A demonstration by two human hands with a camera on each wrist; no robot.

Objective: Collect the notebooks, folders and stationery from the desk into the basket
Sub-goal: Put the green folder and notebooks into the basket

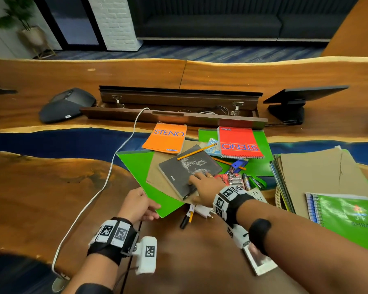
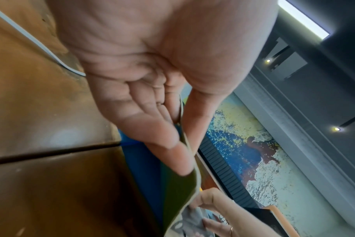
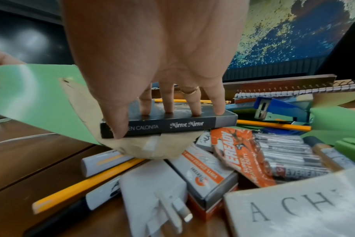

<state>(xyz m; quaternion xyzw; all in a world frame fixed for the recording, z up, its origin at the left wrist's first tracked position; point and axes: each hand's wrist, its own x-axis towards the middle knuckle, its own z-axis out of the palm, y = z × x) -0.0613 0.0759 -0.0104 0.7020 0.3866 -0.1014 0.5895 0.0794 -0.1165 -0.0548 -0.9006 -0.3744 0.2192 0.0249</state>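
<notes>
Hands both busy: left hand (image 1: 139, 205) pinches one green folder (image 1: 136, 166), right hand (image 1: 204, 185) grips one dark book (image 1: 187, 168).

Left wrist: black fabric band (image 1: 113, 240) carrying white square tags printed with black fiducial patterns; a white camera housing (image 1: 146, 254) with 1 printed tag projects from it, thin dark cable attached. Right wrist: matching black band (image 1: 229, 201) with tagged white panels. Right forearm: separate plain black strap (image 1: 259, 233). Right ring finger: 1 gold ring (image 3: 189, 90).
</notes>
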